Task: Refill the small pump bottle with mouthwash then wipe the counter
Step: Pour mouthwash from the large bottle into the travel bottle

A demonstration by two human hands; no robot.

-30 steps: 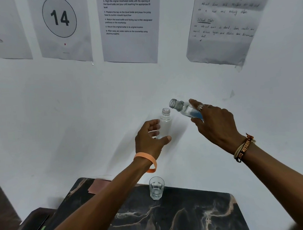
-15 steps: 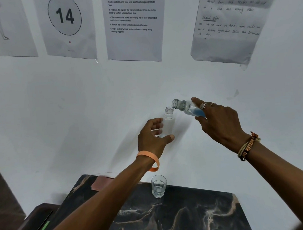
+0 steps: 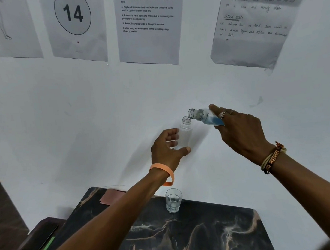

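My left hand [image 3: 167,151] grips a small clear bottle [image 3: 184,133], upright and uncapped, held up in front of the white wall. My right hand [image 3: 240,131] holds the mouthwash bottle [image 3: 204,116] tilted to the left, with blue liquid pooled in its lower part. Its open mouth sits just above and to the right of the small bottle's neck, very close to it. No stream of liquid shows between them. The pump cap is not in view.
A dark marble counter [image 3: 197,232] lies below my arms. On it stand a small glass [image 3: 173,200] with clear liquid and a pink cloth [image 3: 110,197] at the back left. A phone [image 3: 39,241] lies on a lower surface at the left. Papers hang on the wall.
The mouthwash bottle's mouth has come closer to the small bottle's neck. Both hands kept their grips; the view shifted slightly.
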